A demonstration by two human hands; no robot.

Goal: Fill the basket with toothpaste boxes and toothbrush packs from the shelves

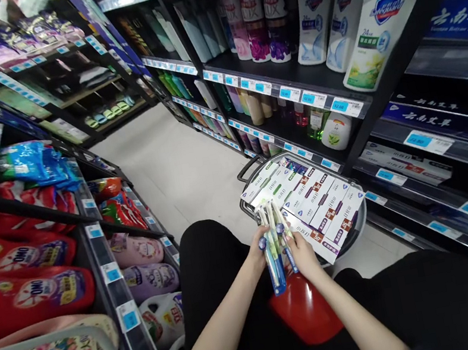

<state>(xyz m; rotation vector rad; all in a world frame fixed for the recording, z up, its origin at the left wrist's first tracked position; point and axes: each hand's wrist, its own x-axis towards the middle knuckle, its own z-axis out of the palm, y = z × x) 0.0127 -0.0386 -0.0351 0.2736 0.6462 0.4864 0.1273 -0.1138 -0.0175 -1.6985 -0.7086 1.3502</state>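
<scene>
Toothbrush packs (273, 240) sit fanned between both hands at roughly 6 o'clock in my view, just below the basket (359, 219) of toothpaste boxes (310, 197). My left hand (260, 249) has its fingers curled narrow around the near edge of the bundle; my right hand (302, 250) pinches the far edge, thumb on top. I count about 3 or 4 packs, blue handles pointing down toward the red stool (304, 313) under my knees, but the overlap hides the exact number.

To handle them well, I judge the grip should stay on the card edges, not the blister fronts, so the packs do not slide past each other. Squaring the bottoms against one palm would keep the fan from splaying. The basket lies at 1 o'clock from the hands, touching nothing I hold, its boxes stacked flat in rows, so anything set there would need a level spot or it could slip off.

At 3 o'clock the dark shelves (440, 163) carry price tags and flat boxes; at 12 o'clock stand body wash bottles (371, 30). At 9 o'clock lie red detergent pouches (21, 279). I would keep my elbows in, since the aisle floor (177, 161) is narrow.
</scene>
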